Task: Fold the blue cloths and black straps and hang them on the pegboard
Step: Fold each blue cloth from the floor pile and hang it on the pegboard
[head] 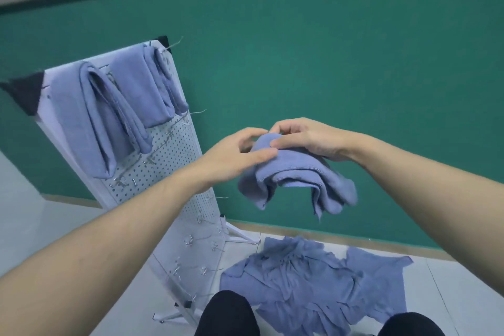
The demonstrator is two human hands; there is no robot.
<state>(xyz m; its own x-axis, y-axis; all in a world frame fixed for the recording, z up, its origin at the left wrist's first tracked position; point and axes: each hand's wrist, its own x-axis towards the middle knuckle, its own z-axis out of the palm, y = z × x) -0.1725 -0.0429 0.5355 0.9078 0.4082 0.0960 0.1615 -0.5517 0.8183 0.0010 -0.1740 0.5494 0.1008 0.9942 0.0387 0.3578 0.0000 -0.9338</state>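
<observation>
Held blue cloth (294,174): top fold hidden under right hand (308,139); lower corners blurred. Floor pile of cloths (313,278): near edge hidden behind dark knees (226,314). Pegboard (174,172): upper holes covered by hung cloths (114,106); hooks too small to tell apart.

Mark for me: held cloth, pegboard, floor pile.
held cloth (294,169), head view, its folded middle
pegboard (174,150), head view, bare perforated panel
floor pile (300,278), head view, its crumpled centre
</observation>
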